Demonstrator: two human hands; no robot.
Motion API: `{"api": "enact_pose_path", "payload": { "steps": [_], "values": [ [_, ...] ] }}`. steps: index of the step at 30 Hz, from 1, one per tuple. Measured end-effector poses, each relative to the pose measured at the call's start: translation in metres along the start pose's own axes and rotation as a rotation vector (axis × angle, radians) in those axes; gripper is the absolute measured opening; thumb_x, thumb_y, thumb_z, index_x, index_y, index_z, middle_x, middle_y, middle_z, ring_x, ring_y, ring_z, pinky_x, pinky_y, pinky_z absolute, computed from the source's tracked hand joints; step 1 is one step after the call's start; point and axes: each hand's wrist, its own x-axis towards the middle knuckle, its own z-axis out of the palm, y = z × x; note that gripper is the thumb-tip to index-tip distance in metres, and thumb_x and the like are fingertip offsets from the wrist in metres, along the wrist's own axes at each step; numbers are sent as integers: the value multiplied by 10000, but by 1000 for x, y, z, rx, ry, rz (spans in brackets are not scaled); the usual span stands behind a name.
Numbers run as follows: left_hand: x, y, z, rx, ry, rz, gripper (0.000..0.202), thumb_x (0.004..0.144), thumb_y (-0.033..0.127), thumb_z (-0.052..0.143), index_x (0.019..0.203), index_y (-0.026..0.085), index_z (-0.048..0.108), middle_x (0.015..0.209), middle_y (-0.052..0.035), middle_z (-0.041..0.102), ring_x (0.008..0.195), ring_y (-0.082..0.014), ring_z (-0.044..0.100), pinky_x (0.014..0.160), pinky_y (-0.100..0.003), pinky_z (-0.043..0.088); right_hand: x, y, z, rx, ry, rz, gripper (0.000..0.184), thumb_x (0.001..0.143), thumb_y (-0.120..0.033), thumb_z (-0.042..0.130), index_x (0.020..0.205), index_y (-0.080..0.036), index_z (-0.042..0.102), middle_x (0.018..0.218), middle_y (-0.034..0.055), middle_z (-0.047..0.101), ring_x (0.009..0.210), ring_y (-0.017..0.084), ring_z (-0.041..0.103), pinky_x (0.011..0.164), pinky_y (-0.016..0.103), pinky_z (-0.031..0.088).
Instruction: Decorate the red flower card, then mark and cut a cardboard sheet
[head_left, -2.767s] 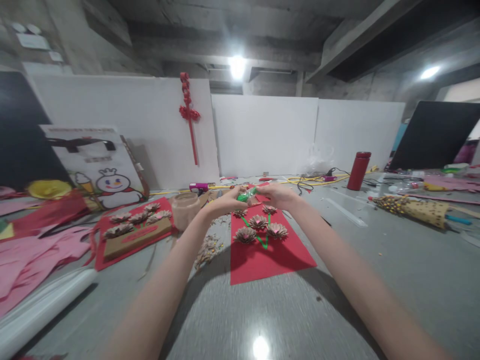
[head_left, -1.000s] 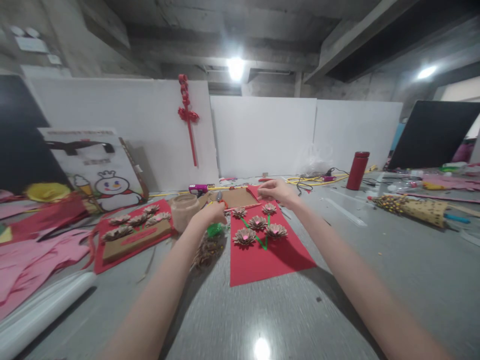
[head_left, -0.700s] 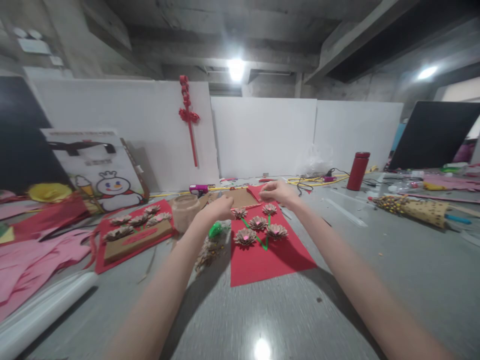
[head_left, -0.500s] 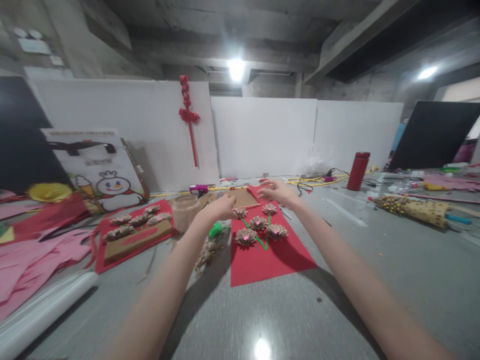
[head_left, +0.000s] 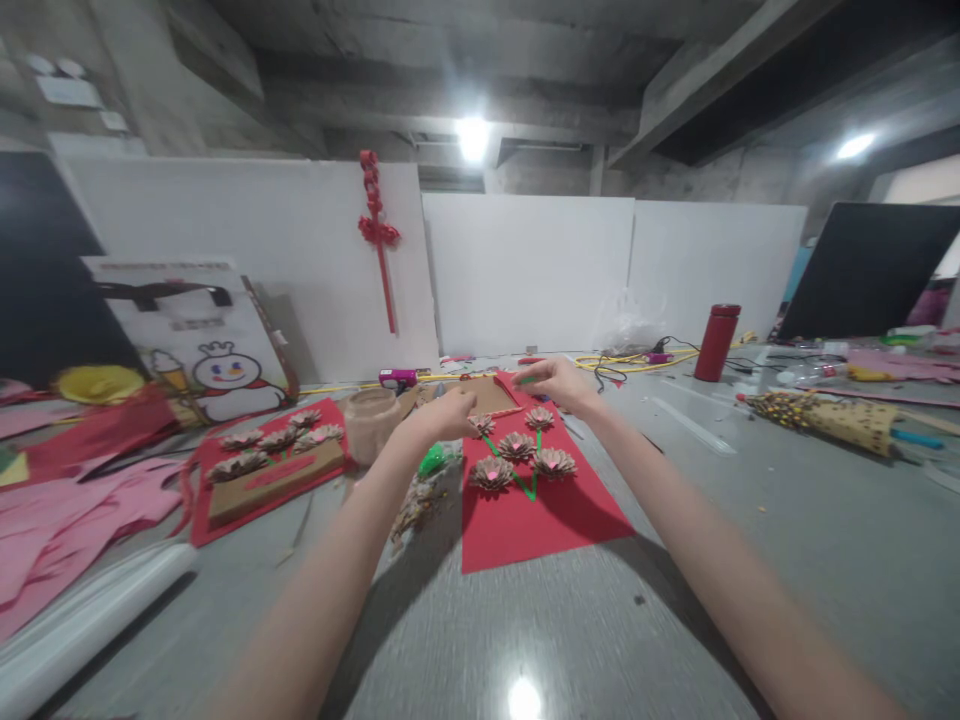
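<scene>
1. Lettering on the snowman-printed panel is too blurred to read.
2. The red card lies flat before the person, long axis running away; its green stems form a V pointing nearer.
3. Left hand curls above its left edge; right hand has a green scrap at bent fingertips; I cannot tell whether either grips.
4. Grey tabletop, white partitions, concrete ceiling.

Only blurred, unreadable lettering on snowman panel
</scene>
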Motion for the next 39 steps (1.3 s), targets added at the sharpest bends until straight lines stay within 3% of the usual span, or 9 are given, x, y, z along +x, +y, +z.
{"api": "enact_pose_path", "payload": {
  "steps": [5,10,15,19,26,30,39],
  "values": [
    [1,-1,1,-6,11,9,467,646,369,470,1028,98,474,1028,-139,502,887,-230,489,718,-281,378,0,0,6,244,-36,75,197,735,-269,479,693,-126,608,616,52,636,548,118,593,532,237,462],
    [-1,1,0,-49,29,17,480,649,381,473,1035,95,471,1048,-138,497,901,-231,483,719,-277,374,0,-1,5,210,37,-59,115,586,-200,630,682,-137,624,677,38,647,666,124,597,655,241,462],
    [-3,6,-3,-72,66,67,415,661,348,477,988,94,502,987,-127,531,844,-219,507,682,-269,375,1,3,4,308,21,-46,178,653,-294,567,721,-141,628,667,44,648,636,126,597,656,278,471],
    [-5,11,-6,-72,88,83,381,663,317,482,969,93,514,966,-123,541,807,-215,519,654,-267,378,2,3,5,246,60,-99,163,579,-238,629,714,-149,641,705,36,650,696,133,592,695,268,458],
    [-5,15,-9,-188,153,77,377,666,298,500,988,101,490,979,-116,553,792,-192,541,625,-245,397,-1,-1,5,202,71,-93,142,582,-233,621,686,-137,625,671,36,644,669,129,589,680,264,453],
    [-6,20,-12,-341,222,60,345,654,295,518,952,124,485,950,-98,572,778,-177,562,613,-240,415,-2,-3,6,341,46,-66,202,596,-270,625,746,-157,549,630,17,640,607,119,594,631,271,464],
    [-9,28,-17,-496,287,131,218,660,282,503,841,159,512,854,-53,608,782,-168,570,633,-251,429,-3,-4,9,315,-39,-128,182,609,-283,611,601,-148,489,514,-18,589,480,84,542,512,212,424]
  ]
}}
